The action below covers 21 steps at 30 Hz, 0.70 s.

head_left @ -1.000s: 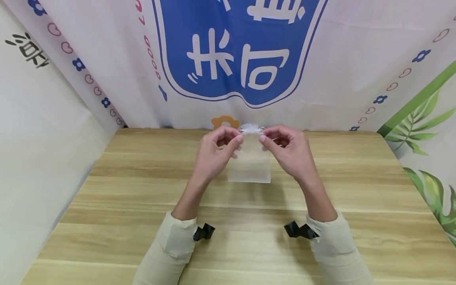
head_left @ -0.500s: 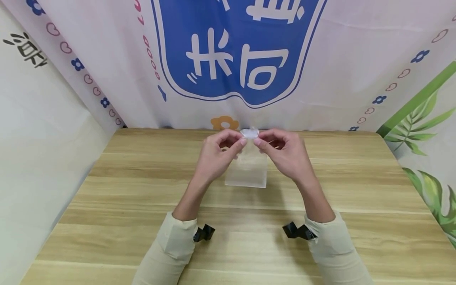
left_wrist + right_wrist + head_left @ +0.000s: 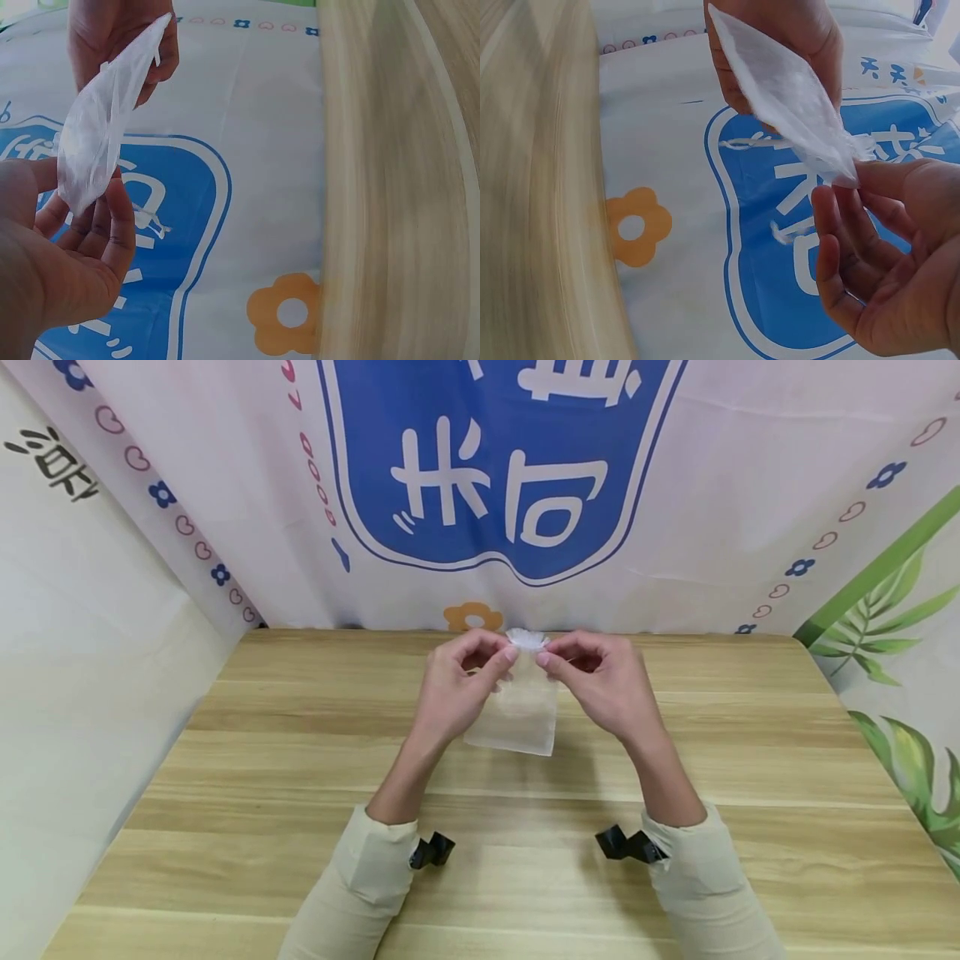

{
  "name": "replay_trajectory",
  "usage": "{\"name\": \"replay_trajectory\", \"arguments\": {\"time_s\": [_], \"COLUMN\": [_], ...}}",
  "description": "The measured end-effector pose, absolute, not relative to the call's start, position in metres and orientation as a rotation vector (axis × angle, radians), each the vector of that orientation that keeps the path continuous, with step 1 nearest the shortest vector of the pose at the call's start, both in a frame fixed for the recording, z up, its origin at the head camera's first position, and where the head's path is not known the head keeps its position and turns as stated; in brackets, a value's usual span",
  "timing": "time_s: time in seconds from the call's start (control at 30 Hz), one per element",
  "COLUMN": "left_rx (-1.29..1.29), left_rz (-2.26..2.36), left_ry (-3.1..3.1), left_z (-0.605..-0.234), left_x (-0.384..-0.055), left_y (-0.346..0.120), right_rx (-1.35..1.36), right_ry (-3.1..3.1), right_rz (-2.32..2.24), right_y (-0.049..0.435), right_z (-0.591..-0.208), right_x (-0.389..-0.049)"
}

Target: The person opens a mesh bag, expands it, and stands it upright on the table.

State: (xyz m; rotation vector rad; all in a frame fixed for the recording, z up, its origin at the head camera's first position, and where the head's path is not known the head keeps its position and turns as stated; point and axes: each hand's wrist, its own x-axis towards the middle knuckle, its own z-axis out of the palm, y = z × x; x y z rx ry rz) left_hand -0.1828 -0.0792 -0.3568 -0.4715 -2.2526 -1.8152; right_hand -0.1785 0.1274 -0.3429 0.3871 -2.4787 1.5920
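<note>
A small sheer white drawstring pouch hangs above the table between both hands, its flat bottom edge slightly tilted toward the person. Its gathered, ruffled mouth points at the backdrop. My left hand pinches one side of the neck between thumb and fingers, and my right hand pinches the other side. In the right wrist view the pouch looks thin, and a twisted white cord sticks out beside it. Another loose cord end dangles past the fingers in the left wrist view.
A wood-grain table lies below the hands. Right behind its far edge hangs a white printed cloth with a blue emblem. Black wrist mounts stick inward from the sleeves. A leaf-patterned sheet borders the right side.
Both hands have drawn slightly closer together at the pouch's neck. The pouch's bottom edge has swung a little to the left and toward the person.
</note>
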Motion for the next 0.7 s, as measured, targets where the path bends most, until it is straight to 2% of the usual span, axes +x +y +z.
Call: {"name": "replay_trajectory", "arguments": {"time_s": [0.7], "left_rx": [-0.477], "left_rz": [-1.799], "left_ry": [-2.311], "left_z": [-0.3514], "left_x": [-0.1789], "left_y": [-0.0835], "right_rx": [0.398], "right_ry": [-2.422], "right_rz": [1.608], "right_y": [0.1293], "right_z": [-0.3393], "right_x": [-0.1759]}}
